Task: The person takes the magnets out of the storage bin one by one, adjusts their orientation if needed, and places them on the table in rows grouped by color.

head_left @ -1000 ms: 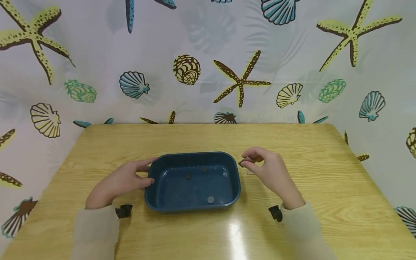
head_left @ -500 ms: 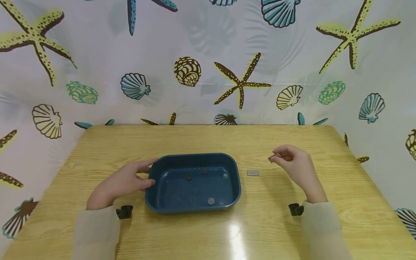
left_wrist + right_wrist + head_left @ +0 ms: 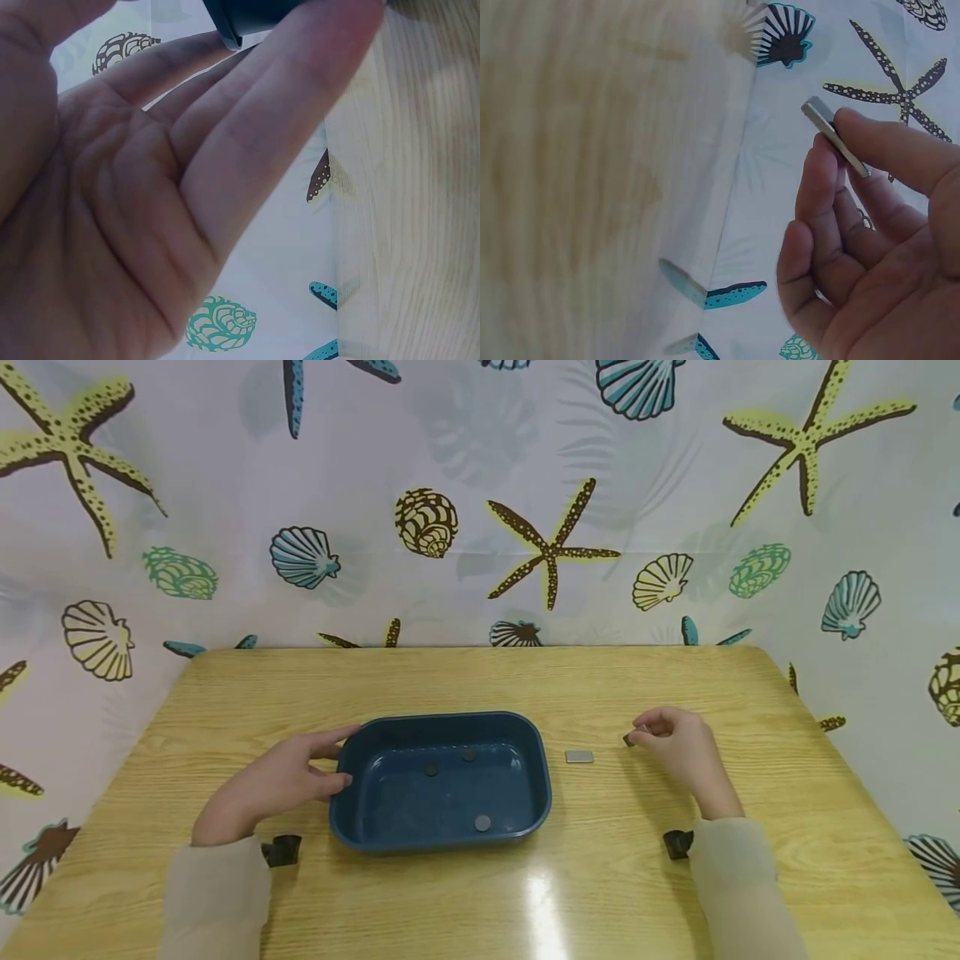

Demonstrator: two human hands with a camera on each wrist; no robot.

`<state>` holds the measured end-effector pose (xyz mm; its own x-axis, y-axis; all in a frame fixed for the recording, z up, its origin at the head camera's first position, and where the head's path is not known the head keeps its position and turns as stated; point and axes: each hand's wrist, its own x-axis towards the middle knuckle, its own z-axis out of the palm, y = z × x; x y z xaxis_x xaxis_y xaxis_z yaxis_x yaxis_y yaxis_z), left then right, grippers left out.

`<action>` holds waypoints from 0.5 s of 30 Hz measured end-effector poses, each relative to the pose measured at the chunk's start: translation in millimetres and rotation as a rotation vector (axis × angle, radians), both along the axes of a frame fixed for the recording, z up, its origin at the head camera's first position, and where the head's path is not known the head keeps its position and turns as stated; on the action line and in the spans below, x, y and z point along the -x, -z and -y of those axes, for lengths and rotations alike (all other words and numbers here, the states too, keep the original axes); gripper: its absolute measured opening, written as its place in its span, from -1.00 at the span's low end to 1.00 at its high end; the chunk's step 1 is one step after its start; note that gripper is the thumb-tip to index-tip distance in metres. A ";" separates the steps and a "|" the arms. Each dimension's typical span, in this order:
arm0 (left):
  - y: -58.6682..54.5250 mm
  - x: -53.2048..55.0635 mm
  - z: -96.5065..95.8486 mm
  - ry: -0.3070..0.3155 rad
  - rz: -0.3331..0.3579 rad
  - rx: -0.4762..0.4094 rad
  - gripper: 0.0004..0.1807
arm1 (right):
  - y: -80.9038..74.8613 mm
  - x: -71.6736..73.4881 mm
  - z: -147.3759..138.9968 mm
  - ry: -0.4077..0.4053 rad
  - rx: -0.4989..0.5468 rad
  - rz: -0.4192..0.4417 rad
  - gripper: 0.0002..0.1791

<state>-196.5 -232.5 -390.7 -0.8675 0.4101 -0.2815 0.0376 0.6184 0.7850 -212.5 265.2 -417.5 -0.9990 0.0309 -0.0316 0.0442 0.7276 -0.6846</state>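
My right hand (image 3: 681,752), to the right of the tray, pinches a small, flat, silver-grey metal bar (image 3: 835,136) between thumb and fingers. The right wrist view shows the bar tilted, held above the table. My left hand (image 3: 281,777) touches the left end of a dark blue rectangular tray (image 3: 442,843). One finger reaches its back left corner and the thumb lies at its left rim; in the left wrist view the fingers look straight. Inside the tray lie two dark discs, one disc (image 3: 431,769) near the other disc (image 3: 468,754), and a lighter grey disc (image 3: 482,822).
A second flat grey rectangular piece (image 3: 579,757) lies on the wooden table (image 3: 420,910), between the tray and my right hand. Behind the table hangs a white cloth (image 3: 450,452) printed with shells and starfish.
My right hand has moved right, away from the tray's right rim, with the metal bar, then lowered slightly and turned it. The piece on the table came into full view. My left hand stays put.
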 end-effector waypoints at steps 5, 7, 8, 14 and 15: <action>1.0 0.4 0.5 0.003 -0.009 0.006 -0.16 | 4.7 1.8 -2.8 0.000 -0.013 0.034 -0.72; 0.9 0.5 0.4 0.004 -0.014 0.014 -0.16 | 5.6 1.8 -3.5 0.003 -0.015 0.051 -0.71; 0.9 0.5 0.3 0.003 -0.014 0.014 -0.16 | 6.0 1.7 -3.9 0.006 -0.019 0.059 -0.71; 0.4 -0.3 -0.5 -0.006 -0.001 0.000 -0.16 | 6.2 -0.6 -4.3 0.034 -0.045 0.106 -0.73; 0.4 -0.4 -0.5 -0.005 -0.002 0.002 -0.16 | 6.2 -1.1 -4.6 0.039 -0.050 0.111 -0.72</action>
<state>-196.1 -232.0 -391.1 -0.8703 0.4051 -0.2801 0.0363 0.6199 0.7838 -211.5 269.8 -423.7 -0.9874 0.0744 -0.1394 0.1469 0.7570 -0.6367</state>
